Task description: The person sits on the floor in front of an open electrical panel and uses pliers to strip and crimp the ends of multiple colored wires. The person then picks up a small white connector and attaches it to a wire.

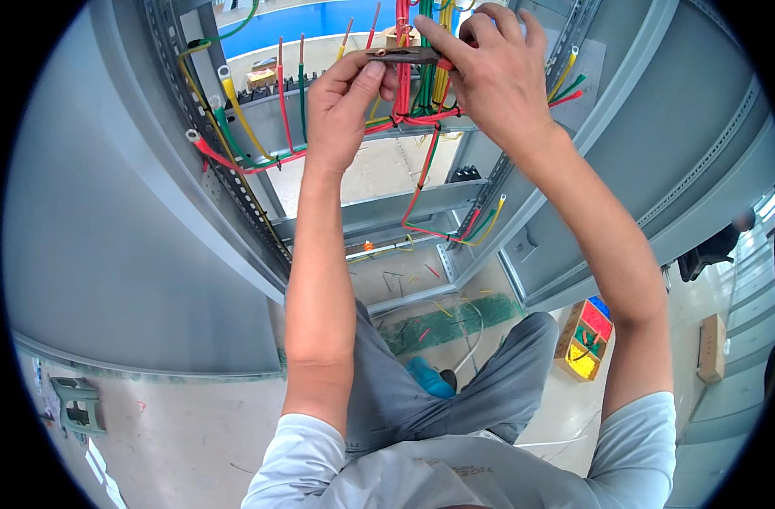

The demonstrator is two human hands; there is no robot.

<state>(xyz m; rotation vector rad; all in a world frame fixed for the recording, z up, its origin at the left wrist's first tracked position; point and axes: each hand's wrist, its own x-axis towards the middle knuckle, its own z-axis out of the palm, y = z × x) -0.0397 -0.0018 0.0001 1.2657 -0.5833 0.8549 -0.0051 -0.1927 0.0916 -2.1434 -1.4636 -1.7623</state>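
Note:
In front of the open grey cabinet, my right hand (502, 81) is closed around a pair of pliers (417, 55) with dark jaws and a bit of red handle showing. The jaws point left and meet the fingertips of my left hand (345, 106). Thumb and fingers there pinch what looks like a wire, with a small copper-coloured end at the jaws; the rest is hidden by the fingers. Just behind the pliers run upright bundles of red wires (402, 89), green wires (425, 89) and yellow wires (442, 85).
Lugged wires (226, 81) stick out along the left rail (235, 174). Bare-ended wires stand behind my left hand. Cabinet doors (141, 229) flank me. A divided box (581, 339) of coloured pieces sits by my right knee. Wire scraps litter the floor; a green stool (80, 405) stands left.

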